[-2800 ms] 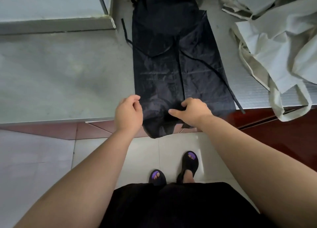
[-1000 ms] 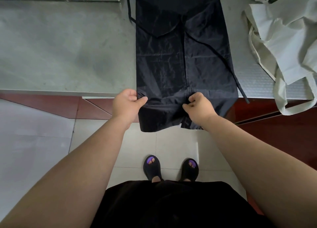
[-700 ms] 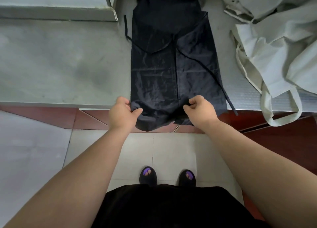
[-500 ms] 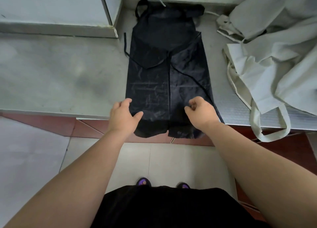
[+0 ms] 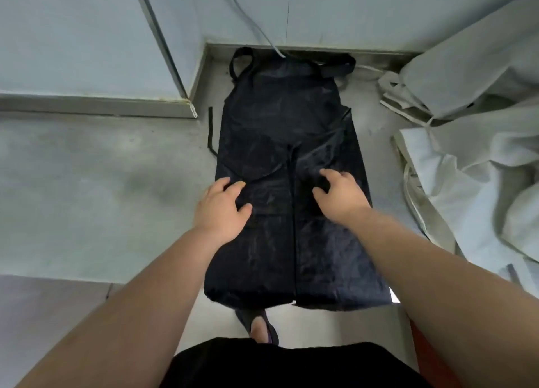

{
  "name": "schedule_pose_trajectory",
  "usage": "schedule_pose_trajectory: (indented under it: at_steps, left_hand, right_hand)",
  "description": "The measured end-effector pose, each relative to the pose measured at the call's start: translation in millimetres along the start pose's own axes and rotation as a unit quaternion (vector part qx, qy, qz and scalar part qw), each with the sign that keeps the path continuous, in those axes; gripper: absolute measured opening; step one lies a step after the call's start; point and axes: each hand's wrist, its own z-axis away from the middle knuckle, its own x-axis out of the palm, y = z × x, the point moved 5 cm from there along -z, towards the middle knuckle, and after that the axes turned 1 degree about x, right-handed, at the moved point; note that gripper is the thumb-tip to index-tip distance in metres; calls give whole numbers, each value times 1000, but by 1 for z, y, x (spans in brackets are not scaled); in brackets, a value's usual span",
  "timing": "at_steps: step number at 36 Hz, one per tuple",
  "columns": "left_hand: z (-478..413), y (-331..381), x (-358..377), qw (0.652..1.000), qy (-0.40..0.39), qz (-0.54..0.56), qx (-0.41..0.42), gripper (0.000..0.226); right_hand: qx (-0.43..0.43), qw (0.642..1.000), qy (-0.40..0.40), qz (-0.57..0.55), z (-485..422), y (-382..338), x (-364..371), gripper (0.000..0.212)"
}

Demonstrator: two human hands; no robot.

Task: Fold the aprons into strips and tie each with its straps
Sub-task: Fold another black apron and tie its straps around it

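The flat grey worktop (image 5: 87,198) carries the long black glossy-fabric apron (image 5: 280,119), laid lengthwise with its bib end against the far wall and its hem at or just over the near edge. Both side panels are folded inward and meet along a centre line (image 5: 293,227), so the step in hand appears to be flattening this first fold before narrowing it into a strip. The left hand (image 5: 221,209) lies palm-down on the left panel with fingers spread and gripping nothing. The right hand (image 5: 341,195) rests on the right panel with fingers loosely bent, tips on the cloth, also holding nothing. To do the step well, press from the centre line outward and toward the bib, keep the two folded edges parallel and touching, and expel trapped air. The slick fabric is likely to slide, so keep one palm planted while the other moves. A heap of pale grey-beige cloth aprons (image 5: 481,154) lies just beside the right edge and could snag a wide sweep. The thin black waist strap (image 5: 210,130) lies loose beside the left edge and must stay free for tying. The black neck loop (image 5: 240,62) sits against the wall, near a pale cord (image 5: 253,25).
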Motion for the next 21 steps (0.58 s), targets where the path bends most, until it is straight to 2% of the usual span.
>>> schedule_pose_trajectory:
  at_steps: [6, 8, 13, 15, 17, 21]
  left_hand:
    - [-83, 5, -5, 993, -60, -91, 39, 63]
    - [-98, 9, -5, 989, -79, -116, 51, 67]
    - [-136, 25, -5, 982, -103, -142, 73, 81]
    - [-146, 33, -10, 981, -100, -147, 73, 85]
    - [-155, 43, -16, 981, -103, -144, 83, 84]
    - [-159, 72, -24, 982, -98, -71, 143, 74]
  right_hand:
    - [32, 994, -15, 105, -60, -13, 4, 67]
    - [15, 989, -36, 141, -69, -18, 8, 68]
    - [-12, 992, -65, 108, -95, -27, -1, 64]
    - [-13, 999, -32, -5, -103, -25, -11, 52]
    - [10, 992, 37, -118, -110, -17, -28, 42]
    - [53, 974, 175, -131, -119, 2, -61, 39]
